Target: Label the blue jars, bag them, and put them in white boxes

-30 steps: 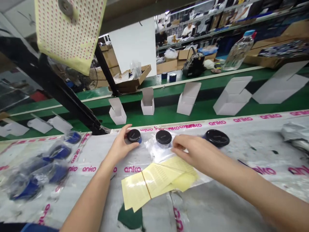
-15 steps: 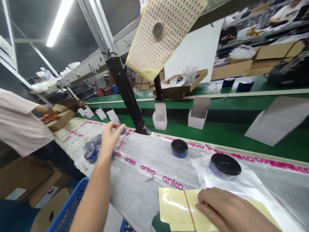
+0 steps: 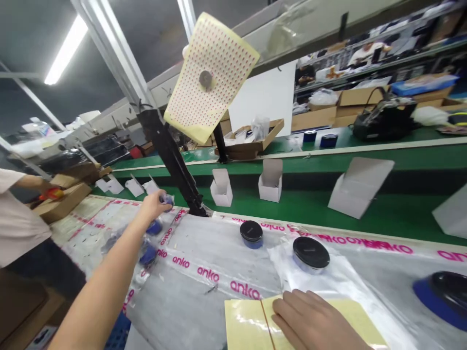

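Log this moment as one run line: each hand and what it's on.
left hand: at small blue item, grip unclear | right hand: on yellow sheets | black-topped round item on clear plastic

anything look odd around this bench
The yellow-backed sheet of pink dot stickers looks out of place: it hangs at a slant above the bench, beside the black post, with nothing visibly holding it, and a grey disc sits on its middle.

The left hand (image 3: pixel 152 204) has moved across to a small blue item (image 3: pixel 168 200).
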`<move>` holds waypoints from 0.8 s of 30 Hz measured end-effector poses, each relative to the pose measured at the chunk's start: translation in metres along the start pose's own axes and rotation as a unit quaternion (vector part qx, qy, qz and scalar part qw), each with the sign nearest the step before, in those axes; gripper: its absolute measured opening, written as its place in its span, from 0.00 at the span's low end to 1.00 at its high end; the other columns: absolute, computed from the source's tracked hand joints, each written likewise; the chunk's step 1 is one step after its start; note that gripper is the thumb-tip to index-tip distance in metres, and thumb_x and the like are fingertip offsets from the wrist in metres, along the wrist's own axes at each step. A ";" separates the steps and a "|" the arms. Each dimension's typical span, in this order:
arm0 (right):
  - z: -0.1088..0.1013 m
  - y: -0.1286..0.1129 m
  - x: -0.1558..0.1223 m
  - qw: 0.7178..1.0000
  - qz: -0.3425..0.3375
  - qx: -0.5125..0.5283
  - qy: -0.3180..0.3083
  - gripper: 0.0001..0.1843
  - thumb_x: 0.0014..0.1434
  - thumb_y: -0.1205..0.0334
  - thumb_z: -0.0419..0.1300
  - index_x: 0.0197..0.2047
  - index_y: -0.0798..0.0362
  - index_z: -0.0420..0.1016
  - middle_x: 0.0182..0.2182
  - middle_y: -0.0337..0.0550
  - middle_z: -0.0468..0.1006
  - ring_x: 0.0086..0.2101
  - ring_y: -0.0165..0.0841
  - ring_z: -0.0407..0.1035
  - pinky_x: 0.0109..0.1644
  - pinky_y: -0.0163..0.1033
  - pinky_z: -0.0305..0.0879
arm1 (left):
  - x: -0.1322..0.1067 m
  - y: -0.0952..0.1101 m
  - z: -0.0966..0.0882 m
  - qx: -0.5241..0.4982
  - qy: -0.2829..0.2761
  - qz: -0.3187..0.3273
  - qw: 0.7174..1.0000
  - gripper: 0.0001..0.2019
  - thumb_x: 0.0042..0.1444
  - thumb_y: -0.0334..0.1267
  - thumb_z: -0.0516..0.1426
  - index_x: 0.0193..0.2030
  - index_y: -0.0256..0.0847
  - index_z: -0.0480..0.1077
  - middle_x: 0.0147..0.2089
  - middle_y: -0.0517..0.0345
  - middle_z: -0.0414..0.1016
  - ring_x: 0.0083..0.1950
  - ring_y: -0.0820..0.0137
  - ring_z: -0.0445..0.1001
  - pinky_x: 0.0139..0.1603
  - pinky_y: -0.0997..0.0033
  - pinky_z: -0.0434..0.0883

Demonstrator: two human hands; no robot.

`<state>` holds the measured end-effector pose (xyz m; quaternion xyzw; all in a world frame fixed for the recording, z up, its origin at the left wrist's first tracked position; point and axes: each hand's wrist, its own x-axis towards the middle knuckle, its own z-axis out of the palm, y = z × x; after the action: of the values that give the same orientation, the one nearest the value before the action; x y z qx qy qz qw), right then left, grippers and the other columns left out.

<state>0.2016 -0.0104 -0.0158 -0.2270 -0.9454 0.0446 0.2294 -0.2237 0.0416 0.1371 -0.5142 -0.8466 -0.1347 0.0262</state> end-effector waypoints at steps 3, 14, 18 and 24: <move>0.007 0.000 -0.001 1.000 0.009 0.008 -0.006 0.13 0.57 0.78 0.56 0.36 0.48 0.68 0.31 0.36 0.77 0.30 0.38 0.72 0.38 0.43 0.62 | -0.033 0.023 -0.028 -0.003 0.041 0.026 0.999 0.20 0.53 0.45 0.65 0.52 0.43 0.73 0.42 0.55 0.80 0.45 0.56 0.78 0.46 0.61 0.73; 0.012 -0.004 -0.002 0.998 0.003 -0.006 0.064 0.12 0.59 0.78 0.55 0.33 0.50 0.63 0.27 0.37 0.72 0.26 0.35 0.67 0.34 0.42 0.53 | 0.018 0.181 0.041 -0.016 0.034 0.190 0.981 0.24 0.59 0.31 0.62 0.62 0.36 0.67 0.62 0.39 0.69 0.62 0.53 0.72 0.61 0.58 0.69; 0.015 -0.005 0.000 0.996 0.016 -0.006 0.091 0.13 0.54 0.78 0.58 0.31 0.50 0.61 0.26 0.36 0.72 0.26 0.35 0.66 0.35 0.42 0.51 | 0.028 0.176 0.060 0.028 0.005 0.166 0.986 0.20 0.64 0.37 0.61 0.61 0.35 0.67 0.57 0.44 0.73 0.56 0.57 0.75 0.56 0.52 0.74; 0.016 -0.007 0.002 0.991 0.008 -0.006 0.131 0.18 0.44 0.80 0.59 0.31 0.49 0.58 0.23 0.33 0.69 0.23 0.35 0.62 0.34 0.41 0.46 | 0.032 0.164 0.066 0.099 -0.052 0.198 0.974 0.17 0.66 0.42 0.59 0.58 0.38 0.70 0.59 0.47 0.72 0.56 0.60 0.75 0.55 0.52 0.76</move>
<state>0.1899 -0.0154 -0.0281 -0.2396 -0.9057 0.0108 0.3496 -0.0887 0.1570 0.1125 -0.6728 -0.7373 -0.0159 0.0591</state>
